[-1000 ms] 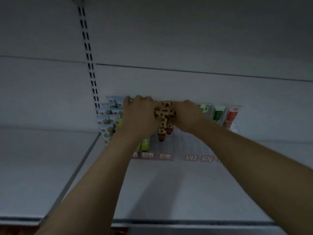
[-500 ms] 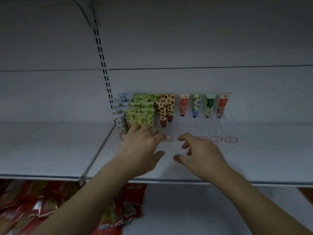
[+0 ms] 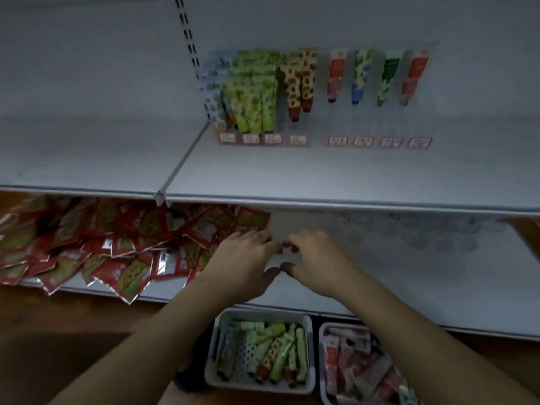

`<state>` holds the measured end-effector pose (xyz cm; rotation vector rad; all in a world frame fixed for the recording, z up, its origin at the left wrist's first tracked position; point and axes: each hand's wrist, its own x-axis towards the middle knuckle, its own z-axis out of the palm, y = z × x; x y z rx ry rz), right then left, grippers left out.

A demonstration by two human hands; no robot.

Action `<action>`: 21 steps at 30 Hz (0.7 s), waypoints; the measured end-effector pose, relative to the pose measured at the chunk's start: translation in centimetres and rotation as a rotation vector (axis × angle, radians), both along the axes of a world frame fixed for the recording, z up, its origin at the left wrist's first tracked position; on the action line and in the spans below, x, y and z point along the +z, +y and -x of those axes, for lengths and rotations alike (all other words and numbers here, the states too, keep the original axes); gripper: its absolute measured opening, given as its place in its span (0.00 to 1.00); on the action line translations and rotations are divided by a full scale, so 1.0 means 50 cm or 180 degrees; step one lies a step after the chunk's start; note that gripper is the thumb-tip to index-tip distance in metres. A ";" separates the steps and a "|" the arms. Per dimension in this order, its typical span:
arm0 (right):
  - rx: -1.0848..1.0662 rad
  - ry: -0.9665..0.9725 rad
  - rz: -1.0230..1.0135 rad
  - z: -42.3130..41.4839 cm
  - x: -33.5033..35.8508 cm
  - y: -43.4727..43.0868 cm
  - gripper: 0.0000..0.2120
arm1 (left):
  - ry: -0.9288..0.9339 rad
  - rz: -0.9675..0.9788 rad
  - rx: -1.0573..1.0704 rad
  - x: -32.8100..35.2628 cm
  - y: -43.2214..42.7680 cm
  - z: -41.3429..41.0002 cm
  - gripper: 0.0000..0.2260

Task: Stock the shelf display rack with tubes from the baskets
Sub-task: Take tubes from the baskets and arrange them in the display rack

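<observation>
The clear display rack [image 3: 321, 121] stands at the back of the upper white shelf and holds upright tubes: blue-patterned and green ones [image 3: 251, 97] at the left, two orange spotted tubes [image 3: 299, 80] in the middle, single red, blue and green tubes at the right. My left hand [image 3: 245, 258] and right hand [image 3: 315, 258] hover side by side over the lower shelf, fingers loosely curled, holding nothing. Below them two white baskets stand on the floor: the left basket [image 3: 213, 361] with green and spotted tubes, the right basket [image 3: 323, 363] with red tubes.
A heap of red snack packets [image 3: 102, 244] covers the left of the lower shelf. The upper shelf's front edge [image 3: 350, 201] juts out above my hands. A slotted upright [image 3: 187, 33] runs up the back panel. Wooden floor shows at lower left.
My hands let go of the orange spotted tubes in the rack and drew back and down to the lower shelf. The view tilted down, bringing the baskets into sight.
</observation>
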<state>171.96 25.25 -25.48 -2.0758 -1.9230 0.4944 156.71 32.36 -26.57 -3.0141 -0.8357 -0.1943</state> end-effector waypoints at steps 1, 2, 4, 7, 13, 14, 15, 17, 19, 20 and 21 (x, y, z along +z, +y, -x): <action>-0.0002 -0.0059 0.0239 0.004 -0.032 0.000 0.23 | 0.0211 0.0157 0.0090 -0.021 -0.005 0.002 0.15; -0.0016 -0.0160 0.0408 0.007 -0.061 -0.001 0.25 | 0.0329 0.0258 0.0179 -0.042 -0.009 0.005 0.17; 0.0019 -0.0294 0.0625 0.014 -0.115 -0.006 0.28 | 0.0521 0.0485 0.0349 -0.082 -0.008 0.013 0.19; 0.0130 -0.0228 0.0854 0.018 -0.178 -0.007 0.28 | 0.0789 0.0739 0.0485 -0.146 0.002 0.022 0.20; 0.0262 -0.0236 0.1279 0.016 -0.269 0.004 0.25 | 0.0963 0.1327 0.0873 -0.277 0.011 0.015 0.21; 0.0238 -0.0189 0.1327 0.018 -0.284 0.003 0.25 | 0.0975 0.1421 0.0921 -0.298 0.005 0.014 0.21; 0.0215 -0.0152 0.1369 0.020 -0.301 0.001 0.24 | 0.0968 0.1491 0.0964 -0.319 0.000 0.013 0.20; 0.0182 -0.0070 0.1457 0.025 -0.338 -0.003 0.22 | 0.0913 0.1584 0.1057 -0.354 -0.005 0.015 0.17; 0.0205 0.0019 0.1553 0.032 -0.370 -0.006 0.21 | 0.0830 0.1698 0.1139 -0.381 -0.005 0.016 0.17; 0.0225 0.0050 0.1596 0.035 -0.384 -0.008 0.20 | 0.0819 0.1750 0.1174 -0.392 -0.004 0.016 0.17; 0.0225 0.0075 0.1642 0.037 -0.398 -0.009 0.18 | 0.0818 0.1814 0.1219 -0.401 -0.003 0.017 0.17</action>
